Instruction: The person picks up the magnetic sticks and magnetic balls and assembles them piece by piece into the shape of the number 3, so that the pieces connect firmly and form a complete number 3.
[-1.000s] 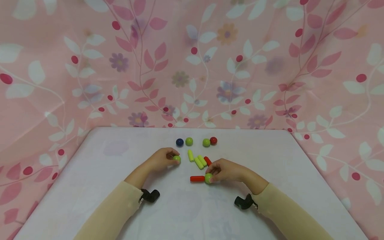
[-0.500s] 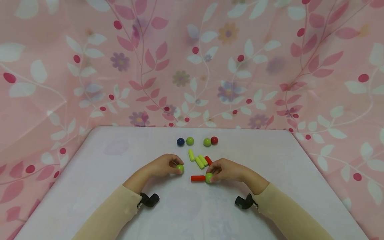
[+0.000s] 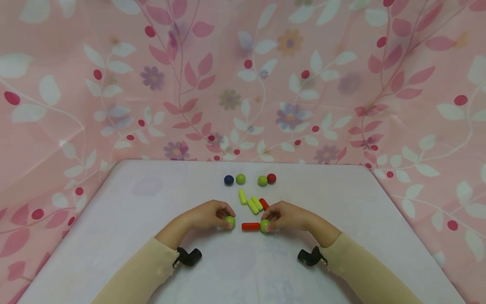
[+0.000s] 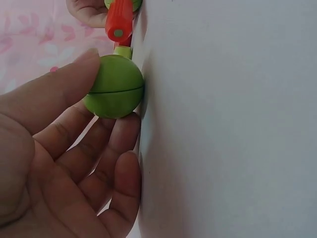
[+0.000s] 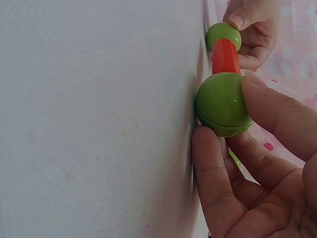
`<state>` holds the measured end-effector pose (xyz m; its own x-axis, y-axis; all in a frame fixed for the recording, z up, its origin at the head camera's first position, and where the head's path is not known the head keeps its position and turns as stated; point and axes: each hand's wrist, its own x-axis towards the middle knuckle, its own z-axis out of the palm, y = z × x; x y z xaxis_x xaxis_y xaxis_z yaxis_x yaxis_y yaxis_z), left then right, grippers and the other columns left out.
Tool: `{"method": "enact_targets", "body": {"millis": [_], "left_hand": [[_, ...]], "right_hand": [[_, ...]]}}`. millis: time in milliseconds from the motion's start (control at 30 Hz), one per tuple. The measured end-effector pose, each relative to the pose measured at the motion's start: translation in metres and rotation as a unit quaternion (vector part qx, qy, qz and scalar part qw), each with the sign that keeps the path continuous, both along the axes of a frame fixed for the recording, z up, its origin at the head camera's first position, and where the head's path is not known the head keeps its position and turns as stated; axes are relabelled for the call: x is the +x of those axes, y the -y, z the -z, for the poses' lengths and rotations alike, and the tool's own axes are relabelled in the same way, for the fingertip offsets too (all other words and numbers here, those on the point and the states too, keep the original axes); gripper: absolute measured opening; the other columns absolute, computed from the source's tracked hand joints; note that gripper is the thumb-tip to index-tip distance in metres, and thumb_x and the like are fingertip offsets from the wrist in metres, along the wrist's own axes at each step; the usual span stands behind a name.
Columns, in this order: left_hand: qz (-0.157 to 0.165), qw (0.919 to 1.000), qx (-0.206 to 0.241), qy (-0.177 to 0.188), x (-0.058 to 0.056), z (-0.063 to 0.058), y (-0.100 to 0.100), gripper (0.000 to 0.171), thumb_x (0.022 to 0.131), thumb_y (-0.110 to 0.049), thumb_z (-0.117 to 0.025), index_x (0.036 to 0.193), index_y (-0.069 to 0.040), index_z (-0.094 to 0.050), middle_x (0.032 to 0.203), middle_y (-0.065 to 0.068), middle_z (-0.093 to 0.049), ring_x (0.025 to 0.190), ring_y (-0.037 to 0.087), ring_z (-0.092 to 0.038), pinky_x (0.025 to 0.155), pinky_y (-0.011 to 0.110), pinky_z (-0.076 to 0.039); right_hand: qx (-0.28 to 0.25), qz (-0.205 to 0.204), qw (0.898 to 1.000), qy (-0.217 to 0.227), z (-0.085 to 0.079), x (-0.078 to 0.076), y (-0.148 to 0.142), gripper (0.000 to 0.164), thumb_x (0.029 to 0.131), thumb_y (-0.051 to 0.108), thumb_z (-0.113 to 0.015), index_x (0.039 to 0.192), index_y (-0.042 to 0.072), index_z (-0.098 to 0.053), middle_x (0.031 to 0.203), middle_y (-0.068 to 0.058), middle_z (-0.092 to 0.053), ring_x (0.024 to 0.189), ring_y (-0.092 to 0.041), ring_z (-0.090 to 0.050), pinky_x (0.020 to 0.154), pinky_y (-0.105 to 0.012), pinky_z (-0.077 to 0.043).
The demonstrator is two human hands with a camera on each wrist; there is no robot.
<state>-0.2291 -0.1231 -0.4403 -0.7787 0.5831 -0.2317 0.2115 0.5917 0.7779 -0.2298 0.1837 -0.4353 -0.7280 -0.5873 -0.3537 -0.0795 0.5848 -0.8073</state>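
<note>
My left hand (image 3: 209, 214) pinches a green ball (image 3: 230, 222) low over the white tabletop, thumb on one side and fingers on the other. A dark seam runs round that ball (image 4: 115, 101) in the left wrist view. My right hand (image 3: 290, 217) pinches another green ball (image 3: 264, 226). Against its left side lies a red rod (image 3: 250, 226), pointing toward the left hand. The rod's free end (image 4: 118, 33) has a small grey disc and stands a short gap from the left ball.
Beyond the hands lie several yellow-green rods (image 3: 252, 206) and a second red rod (image 3: 263, 204), partly behind the right hand. Farther back sit a dark blue ball (image 3: 228, 180), two green balls (image 3: 241, 179) and a red ball (image 3: 271, 178). A floral cloth (image 3: 243, 84) hangs behind the table.
My left hand has moved toward me and slightly right with its green ball, coming level with the red rod. The right hand, its ball and the rod have stayed in place.
</note>
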Motion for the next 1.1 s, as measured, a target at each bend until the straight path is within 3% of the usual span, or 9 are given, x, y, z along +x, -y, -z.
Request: {"method": "enact_targets", "body": {"millis": [367, 600, 1100], "left_hand": [[0.02, 0.9998, 0.003, 0.001, 0.004, 0.0, -0.005, 0.026, 0.086, -0.02, -0.081, 0.11, -0.015, -0.071, 0.103, -0.008, -0.067, 0.095, 0.013, -0.059, 0.089, 0.034, -0.049], [0.016, 0.9998, 0.004, 0.007, 0.003, 0.003, -0.009, 0.026, 0.086, -0.023, -0.081, 0.11, -0.019, -0.071, 0.101, -0.009, -0.066, 0.096, 0.013, -0.059, 0.09, 0.034, -0.048], [0.024, 0.9995, 0.017, 0.011, 0.005, 0.003, -0.016, 0.028, 0.085, -0.021, -0.082, 0.11, -0.015, -0.07, 0.1, -0.006, -0.066, 0.093, 0.014, -0.059, 0.087, 0.033, -0.05]], "right_hand": [[0.005, -0.002, 1.0, -0.004, 0.002, 0.0, -0.001, 0.025, 0.085, 0.015, -0.081, 0.109, 0.012, -0.072, 0.098, 0.0, -0.068, 0.089, -0.019, -0.06, 0.081, -0.031, -0.052], [0.01, -0.005, 1.0, -0.012, 0.002, -0.001, -0.001, 0.026, 0.086, 0.015, -0.081, 0.11, 0.013, -0.072, 0.1, 0.0, -0.067, 0.091, -0.02, -0.06, 0.083, -0.032, -0.053], [0.007, -0.009, 1.0, -0.009, 0.002, -0.002, -0.002, 0.026, 0.086, 0.014, -0.081, 0.11, 0.012, -0.073, 0.101, 0.001, -0.068, 0.091, -0.019, -0.06, 0.082, -0.03, -0.052]]}}
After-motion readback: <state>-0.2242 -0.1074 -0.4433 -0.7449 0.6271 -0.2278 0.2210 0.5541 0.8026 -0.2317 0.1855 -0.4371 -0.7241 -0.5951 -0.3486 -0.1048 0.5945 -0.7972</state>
